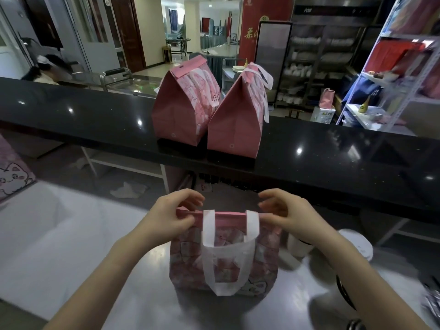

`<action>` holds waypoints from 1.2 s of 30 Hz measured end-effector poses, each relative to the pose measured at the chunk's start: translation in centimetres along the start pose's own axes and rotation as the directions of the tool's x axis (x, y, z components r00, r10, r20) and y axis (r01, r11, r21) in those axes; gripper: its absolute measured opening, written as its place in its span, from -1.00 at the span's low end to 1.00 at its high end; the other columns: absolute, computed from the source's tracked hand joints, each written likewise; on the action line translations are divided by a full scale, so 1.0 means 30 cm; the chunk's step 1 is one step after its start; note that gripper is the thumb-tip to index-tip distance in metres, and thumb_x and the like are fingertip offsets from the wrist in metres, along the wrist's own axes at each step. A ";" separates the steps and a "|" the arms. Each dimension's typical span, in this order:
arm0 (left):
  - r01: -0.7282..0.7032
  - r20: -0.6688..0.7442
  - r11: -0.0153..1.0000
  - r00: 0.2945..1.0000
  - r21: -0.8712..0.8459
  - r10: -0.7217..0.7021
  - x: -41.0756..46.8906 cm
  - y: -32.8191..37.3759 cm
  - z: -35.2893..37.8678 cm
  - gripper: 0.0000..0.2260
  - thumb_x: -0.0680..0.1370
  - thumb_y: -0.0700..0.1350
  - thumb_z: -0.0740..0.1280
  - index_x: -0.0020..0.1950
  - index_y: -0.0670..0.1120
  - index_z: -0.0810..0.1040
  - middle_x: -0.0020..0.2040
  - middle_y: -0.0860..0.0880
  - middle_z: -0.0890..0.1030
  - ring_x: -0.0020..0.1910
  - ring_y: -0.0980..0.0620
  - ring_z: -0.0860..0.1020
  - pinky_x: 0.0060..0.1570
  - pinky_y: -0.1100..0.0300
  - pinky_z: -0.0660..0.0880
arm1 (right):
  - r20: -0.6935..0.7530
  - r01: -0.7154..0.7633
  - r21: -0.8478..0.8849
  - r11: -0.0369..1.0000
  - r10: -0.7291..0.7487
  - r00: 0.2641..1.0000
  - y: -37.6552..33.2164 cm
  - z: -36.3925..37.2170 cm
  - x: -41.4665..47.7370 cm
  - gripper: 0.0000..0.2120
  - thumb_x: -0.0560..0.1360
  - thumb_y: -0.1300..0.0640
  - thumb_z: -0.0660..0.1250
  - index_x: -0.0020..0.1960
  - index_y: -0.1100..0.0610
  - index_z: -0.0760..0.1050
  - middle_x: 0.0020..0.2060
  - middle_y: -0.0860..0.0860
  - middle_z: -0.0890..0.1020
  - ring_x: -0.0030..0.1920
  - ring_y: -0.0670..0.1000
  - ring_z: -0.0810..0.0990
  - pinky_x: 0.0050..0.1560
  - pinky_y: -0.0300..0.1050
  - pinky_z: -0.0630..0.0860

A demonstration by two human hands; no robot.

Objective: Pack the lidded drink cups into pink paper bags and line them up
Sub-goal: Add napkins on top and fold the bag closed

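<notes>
Both bare forearms reach forward and converge. The left hand (175, 216) and the right hand (283, 214) are level with each other and apart, palms turned inward, thumbs pressed against curled fingers in a pinch, knuckles up.

Both forearms are bare from the bottom edge of the view up to the wrists, with no sleeve showing on either. The left hand (175, 214) and the right hand (282, 214) are bare too, without gloves, rings, a watch or a bracelet. The fingers are slim, with short plain nails.
</notes>
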State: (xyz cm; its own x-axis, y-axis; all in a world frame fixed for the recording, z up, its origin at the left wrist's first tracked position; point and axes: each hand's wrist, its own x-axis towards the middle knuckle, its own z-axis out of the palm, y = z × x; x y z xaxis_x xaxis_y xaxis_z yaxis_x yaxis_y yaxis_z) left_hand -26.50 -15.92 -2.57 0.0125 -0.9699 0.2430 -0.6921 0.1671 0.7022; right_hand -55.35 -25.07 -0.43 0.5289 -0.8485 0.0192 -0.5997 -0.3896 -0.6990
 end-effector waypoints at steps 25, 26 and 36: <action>0.007 0.009 0.979 1.000 0.203 -0.009 -0.007 -0.057 -0.023 -0.79 0.44 0.05 0.46 0.07 0.17 0.62 -0.09 0.29 0.58 -0.06 0.32 0.53 -0.05 0.41 0.44 | 0.028 0.008 -0.188 0.982 -0.003 1.000 0.042 -0.011 -0.003 -0.78 0.47 -0.07 0.40 0.11 -0.18 0.58 -0.08 -0.35 0.59 -0.02 -0.35 0.54 0.02 -0.37 0.48; 0.029 -0.006 0.977 1.000 0.212 -0.029 -0.022 -0.076 -0.043 -0.80 0.44 0.01 0.47 0.05 0.16 0.63 -0.12 0.32 0.57 -0.07 0.33 0.52 -0.08 0.45 0.40 | 0.041 0.006 -0.218 0.976 0.004 0.999 0.056 -0.025 -0.012 -0.78 0.45 -0.05 0.42 0.09 -0.18 0.59 -0.08 -0.34 0.60 -0.02 -0.33 0.55 0.04 -0.33 0.49; 0.043 -0.209 0.965 0.978 0.258 0.013 -0.135 -0.074 -0.028 -0.91 0.40 -0.07 0.53 -0.20 0.10 0.66 -0.33 0.28 0.59 -0.30 0.24 0.56 -0.19 0.11 0.52 | -0.228 0.007 -0.300 0.954 -0.079 0.970 0.022 0.096 0.113 -0.88 0.46 0.21 0.40 -0.07 0.03 0.66 -0.16 -0.07 0.69 -0.11 -0.07 0.62 -0.02 -0.12 0.56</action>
State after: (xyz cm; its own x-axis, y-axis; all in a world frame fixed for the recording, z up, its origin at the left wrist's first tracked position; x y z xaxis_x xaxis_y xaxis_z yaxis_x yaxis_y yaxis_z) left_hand -24.40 -12.20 -4.55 0.1545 -0.9093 0.3864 -0.8536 0.0741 0.5156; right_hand -52.23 -27.19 -2.88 0.4232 -0.8745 0.2367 -0.7486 -0.4847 -0.4524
